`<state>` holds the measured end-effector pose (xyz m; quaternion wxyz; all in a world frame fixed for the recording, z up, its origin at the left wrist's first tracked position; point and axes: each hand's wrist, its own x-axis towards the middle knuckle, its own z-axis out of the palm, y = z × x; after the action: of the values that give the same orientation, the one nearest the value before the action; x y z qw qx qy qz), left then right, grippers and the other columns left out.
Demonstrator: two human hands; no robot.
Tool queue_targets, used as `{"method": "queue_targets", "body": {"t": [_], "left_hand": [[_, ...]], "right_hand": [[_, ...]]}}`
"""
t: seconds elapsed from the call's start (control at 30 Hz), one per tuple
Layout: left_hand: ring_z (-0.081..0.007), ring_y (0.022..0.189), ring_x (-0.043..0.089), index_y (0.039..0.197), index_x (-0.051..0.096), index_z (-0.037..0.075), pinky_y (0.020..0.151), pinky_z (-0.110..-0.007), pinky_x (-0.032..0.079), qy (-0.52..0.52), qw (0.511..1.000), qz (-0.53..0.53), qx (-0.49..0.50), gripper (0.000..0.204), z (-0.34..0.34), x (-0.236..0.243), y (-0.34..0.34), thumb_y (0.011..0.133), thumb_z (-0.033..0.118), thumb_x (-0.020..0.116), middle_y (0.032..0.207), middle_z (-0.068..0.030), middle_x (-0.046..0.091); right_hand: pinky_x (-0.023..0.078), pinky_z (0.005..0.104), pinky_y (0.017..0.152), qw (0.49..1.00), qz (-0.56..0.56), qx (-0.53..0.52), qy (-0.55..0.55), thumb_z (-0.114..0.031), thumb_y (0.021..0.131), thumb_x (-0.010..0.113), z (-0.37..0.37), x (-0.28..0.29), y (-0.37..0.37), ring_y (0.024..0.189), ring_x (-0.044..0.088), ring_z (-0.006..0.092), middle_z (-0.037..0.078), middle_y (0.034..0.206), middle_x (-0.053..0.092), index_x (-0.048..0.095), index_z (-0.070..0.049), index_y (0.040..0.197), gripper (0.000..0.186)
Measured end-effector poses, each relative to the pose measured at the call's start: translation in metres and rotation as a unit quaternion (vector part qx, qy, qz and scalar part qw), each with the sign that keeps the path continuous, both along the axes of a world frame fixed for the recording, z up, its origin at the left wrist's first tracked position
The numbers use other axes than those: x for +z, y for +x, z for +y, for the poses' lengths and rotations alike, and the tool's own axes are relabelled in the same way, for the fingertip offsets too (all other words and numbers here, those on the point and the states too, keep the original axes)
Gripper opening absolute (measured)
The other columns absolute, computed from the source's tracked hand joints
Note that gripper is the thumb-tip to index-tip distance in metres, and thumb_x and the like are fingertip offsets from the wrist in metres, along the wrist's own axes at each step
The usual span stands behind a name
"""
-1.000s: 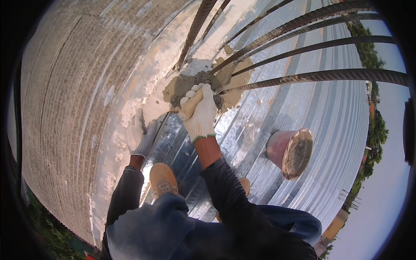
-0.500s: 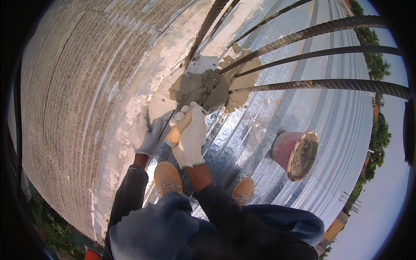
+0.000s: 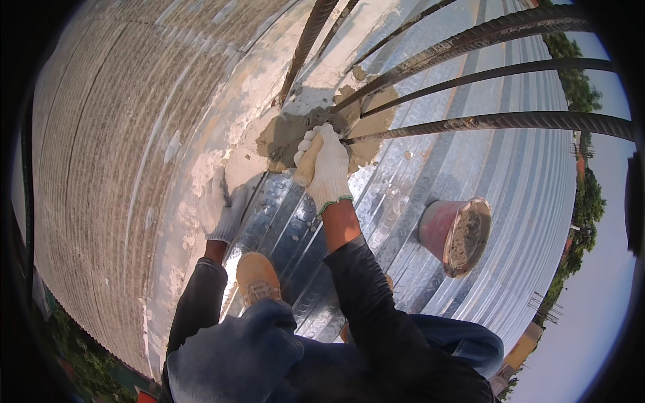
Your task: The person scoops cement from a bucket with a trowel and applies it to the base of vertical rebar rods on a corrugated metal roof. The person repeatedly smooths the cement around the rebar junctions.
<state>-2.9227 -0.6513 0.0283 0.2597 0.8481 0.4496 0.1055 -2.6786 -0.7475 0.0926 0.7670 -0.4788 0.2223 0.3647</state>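
Note:
My right hand [image 3: 328, 164], in a white knit glove, is wrapped round a pale wooden handle [image 3: 307, 161], likely a trowel's; the blade is mostly hidden. It is over a patch of wet grey mortar [image 3: 282, 141] around the feet of the steel bars [image 3: 497, 123]. My left hand [image 3: 218, 201], also gloved, rests open on the whitish concrete ledge [image 3: 181, 262], left of the mortar.
A reddish bucket [image 3: 440, 232] with grey residue stands tilted on the shiny corrugated metal deck [image 3: 510, 201] at right. The rough grey surface [image 3: 101, 168] fills the left. My shoe [image 3: 256, 272] is on the deck below my hands. Trees and low buildings show beyond the edge.
My right hand with the tool went down toward me half a second ago and has now moved back up and right into the mortar. My left hand stays on the ledge.

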Motion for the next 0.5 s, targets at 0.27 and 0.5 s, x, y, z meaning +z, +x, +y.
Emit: {"method": "queue_targets", "body": {"t": [0.27, 0.5], "left_hand": [[-0.0358, 0.096, 0.076, 0.163, 0.064, 0.003, 0.09, -0.052, 0.06, -0.04, 0.999, 0.026, 0.008, 0.076, -0.001, 0.009, 0.004, 0.101, 0.043, 0.083, 0.124, -0.0208, 0.077], [-0.0386, 0.101, 0.077, 0.163, 0.065, 0.004, 0.092, -0.053, 0.06, -0.026, 0.999, 0.025, 0.011, 0.075, 0.0, 0.003, 0.001, 0.101, 0.044, 0.082, 0.125, -0.0218, 0.077]], "right_hand": [[0.053, 0.0384, 0.058, 0.996, -0.009, -0.001, -0.09, -0.042, 0.112, 0.06, 0.017, 0.02, 0.016, 0.07, 0.064, 0.0181, 0.003, 0.087, 0.069, 0.065, -0.016, 0.107, 0.027], [0.051, 0.0373, 0.058, 0.995, 0.025, -0.003, -0.094, -0.043, 0.117, 0.057, 0.024, 0.036, 0.007, 0.07, 0.063, 0.0189, 0.003, 0.085, 0.066, 0.064, -0.015, 0.105, 0.031]]}}
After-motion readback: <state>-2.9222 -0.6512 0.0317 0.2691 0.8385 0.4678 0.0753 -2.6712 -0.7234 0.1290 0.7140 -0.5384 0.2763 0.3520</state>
